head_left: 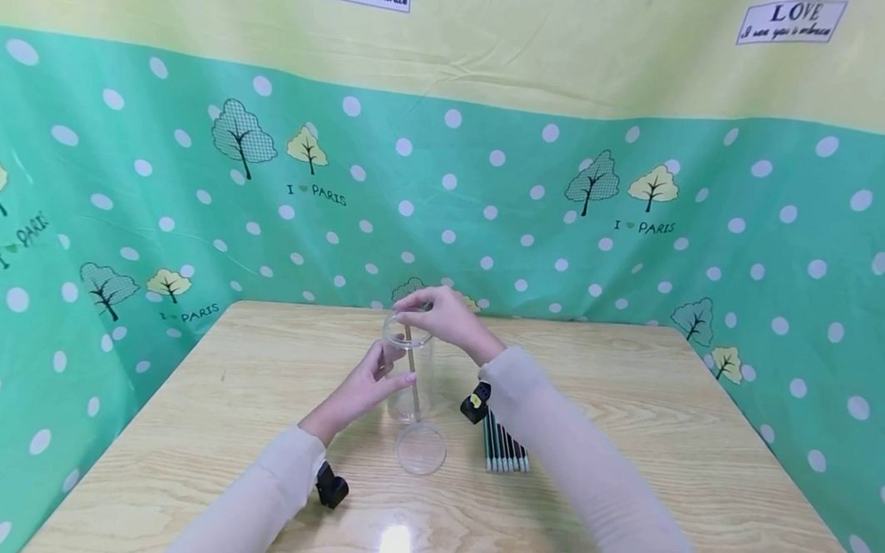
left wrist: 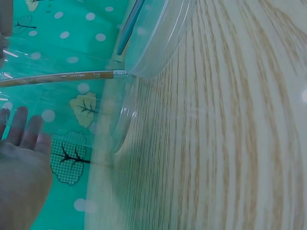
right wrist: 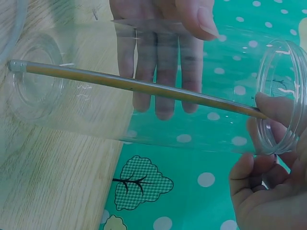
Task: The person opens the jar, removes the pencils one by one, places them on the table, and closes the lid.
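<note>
A tall clear jar [head_left: 424, 363] stands upright on the table, its open mouth at the top. My left hand [head_left: 373, 381] holds it from the left, thumb on the near side and fingers [right wrist: 165, 91] seen through the clear wall in the right wrist view. At the mouth, my right hand [head_left: 444, 314] pinches the upper end of a brown pencil [right wrist: 139, 86] between thumb and fingers. The pencil runs down at a slant within the jar, its silvery end [left wrist: 120, 74] near the base. A round clear lid [head_left: 422, 451] lies just in front of the jar.
A row of several dark pencils [head_left: 507, 451] lies on the wooden table [head_left: 602, 385] right of the lid, partly hidden by the right forearm. Black wrist cameras [head_left: 332, 486] hang under both sleeves. A green dotted curtain [head_left: 447, 193] closes off the table's back and sides.
</note>
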Demonstrator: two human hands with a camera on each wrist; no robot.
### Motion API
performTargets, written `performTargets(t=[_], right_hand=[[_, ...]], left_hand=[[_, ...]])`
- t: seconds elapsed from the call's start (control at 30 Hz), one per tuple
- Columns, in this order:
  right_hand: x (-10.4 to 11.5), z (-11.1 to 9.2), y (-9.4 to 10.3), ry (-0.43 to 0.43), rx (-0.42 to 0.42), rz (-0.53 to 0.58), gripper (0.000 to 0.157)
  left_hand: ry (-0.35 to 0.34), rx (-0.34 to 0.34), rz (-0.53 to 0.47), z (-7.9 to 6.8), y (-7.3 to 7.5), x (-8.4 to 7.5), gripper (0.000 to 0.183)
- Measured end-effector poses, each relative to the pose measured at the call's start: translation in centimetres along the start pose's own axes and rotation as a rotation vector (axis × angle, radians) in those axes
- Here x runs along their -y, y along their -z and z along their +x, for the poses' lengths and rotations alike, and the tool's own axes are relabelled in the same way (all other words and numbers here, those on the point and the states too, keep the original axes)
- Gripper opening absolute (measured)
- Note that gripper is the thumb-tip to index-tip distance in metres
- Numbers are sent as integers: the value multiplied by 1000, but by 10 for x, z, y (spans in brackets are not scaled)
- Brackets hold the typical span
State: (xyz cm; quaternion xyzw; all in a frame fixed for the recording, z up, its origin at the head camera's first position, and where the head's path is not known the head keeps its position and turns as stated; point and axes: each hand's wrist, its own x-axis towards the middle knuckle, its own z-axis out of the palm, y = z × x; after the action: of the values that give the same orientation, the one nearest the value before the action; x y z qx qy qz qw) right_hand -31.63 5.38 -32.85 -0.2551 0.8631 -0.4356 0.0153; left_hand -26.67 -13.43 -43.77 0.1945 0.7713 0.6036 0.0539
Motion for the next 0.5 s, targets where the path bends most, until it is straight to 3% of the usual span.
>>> performTargets(t=[0.5], right_hand=[[2, -2, 0, -46, -37, 19, 17]], left_hand=[[-45, -25, -2, 5, -4, -2, 79]])
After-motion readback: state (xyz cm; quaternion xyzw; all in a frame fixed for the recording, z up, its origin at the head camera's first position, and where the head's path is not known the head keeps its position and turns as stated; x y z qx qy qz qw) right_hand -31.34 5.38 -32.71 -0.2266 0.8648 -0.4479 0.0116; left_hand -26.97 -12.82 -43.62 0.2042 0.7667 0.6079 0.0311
